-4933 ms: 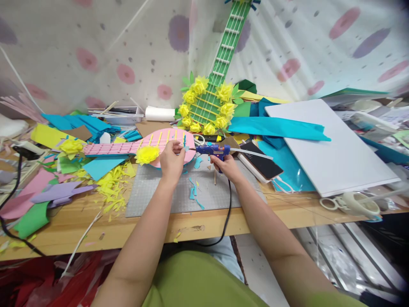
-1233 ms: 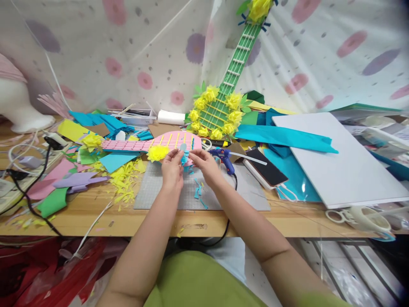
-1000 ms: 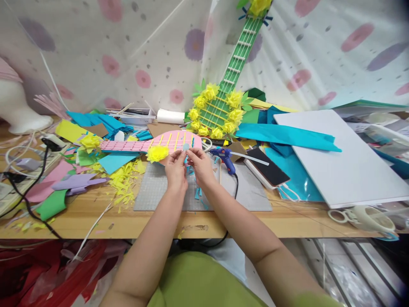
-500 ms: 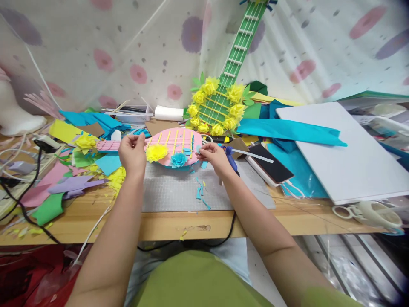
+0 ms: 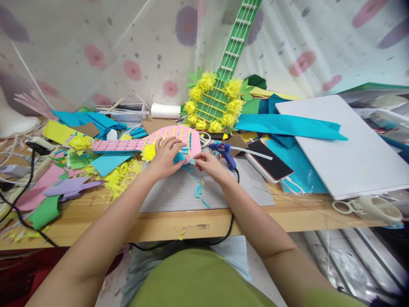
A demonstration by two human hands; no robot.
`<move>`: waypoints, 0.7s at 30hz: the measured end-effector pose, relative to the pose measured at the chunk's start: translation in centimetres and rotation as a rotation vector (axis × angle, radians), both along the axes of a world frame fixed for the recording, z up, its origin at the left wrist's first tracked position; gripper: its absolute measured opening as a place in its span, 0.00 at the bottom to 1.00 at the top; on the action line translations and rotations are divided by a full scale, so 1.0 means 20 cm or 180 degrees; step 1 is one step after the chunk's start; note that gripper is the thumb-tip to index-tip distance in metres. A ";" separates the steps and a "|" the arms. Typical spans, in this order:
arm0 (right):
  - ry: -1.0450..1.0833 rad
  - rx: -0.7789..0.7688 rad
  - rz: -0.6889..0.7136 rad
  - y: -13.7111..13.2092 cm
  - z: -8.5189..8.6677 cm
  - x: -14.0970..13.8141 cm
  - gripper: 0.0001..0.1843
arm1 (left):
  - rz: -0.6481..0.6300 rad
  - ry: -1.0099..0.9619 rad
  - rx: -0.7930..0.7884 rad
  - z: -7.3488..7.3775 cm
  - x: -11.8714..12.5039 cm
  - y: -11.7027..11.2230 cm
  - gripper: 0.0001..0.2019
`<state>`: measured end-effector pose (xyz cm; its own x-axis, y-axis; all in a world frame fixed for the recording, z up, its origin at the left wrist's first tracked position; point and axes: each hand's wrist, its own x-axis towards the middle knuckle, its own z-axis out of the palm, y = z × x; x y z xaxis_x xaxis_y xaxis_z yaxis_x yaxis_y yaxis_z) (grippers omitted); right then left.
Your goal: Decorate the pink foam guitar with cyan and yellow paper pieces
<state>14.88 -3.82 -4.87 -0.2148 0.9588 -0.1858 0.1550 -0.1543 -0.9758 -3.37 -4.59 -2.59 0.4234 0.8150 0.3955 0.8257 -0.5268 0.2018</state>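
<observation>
A pink paper guitar with yellow strips across its body lies on the grey cutting mat, its neck pointing left. My left hand rests over the body with fingers spread, its thumb by a blue paper flower. A yellow paper flower is partly covered by that hand. At the body's lower right edge my right hand pinches a small light-blue paper piece. Whether this piece touches the guitar I cannot tell.
A blue glue gun with a long glue stick lies just right of my right hand, beside a phone. Behind stands a green paper guitar ringed with yellow flowers. Paper scraps cover the left; a white board lies right.
My left hand has moved right from the neck end onto the guitar's body, its fingers spreading. My right hand has shifted slightly down and left, still pinching the light-blue piece.
</observation>
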 end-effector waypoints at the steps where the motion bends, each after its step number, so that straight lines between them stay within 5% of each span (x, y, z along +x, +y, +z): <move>1: 0.0001 -0.0018 0.0063 0.00 0.00 -0.01 0.07 | -0.0001 -0.0023 -0.0061 0.01 -0.01 0.02 0.20; 9: 0.0289 -0.0083 0.0163 -0.04 -0.02 -0.07 0.10 | -0.0133 -0.0232 -0.0306 0.03 -0.06 0.09 0.18; 21: 0.0252 -0.0411 -0.0253 -0.03 -0.03 -0.18 0.13 | -0.0214 -0.0450 -0.0482 0.04 -0.07 0.10 0.17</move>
<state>11.26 -4.47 -5.40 -0.1581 0.9426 -0.2940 0.0607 -0.2879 -0.9557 -4.78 -2.57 -1.88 0.4278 0.8415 0.3300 0.7476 -0.5346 0.3941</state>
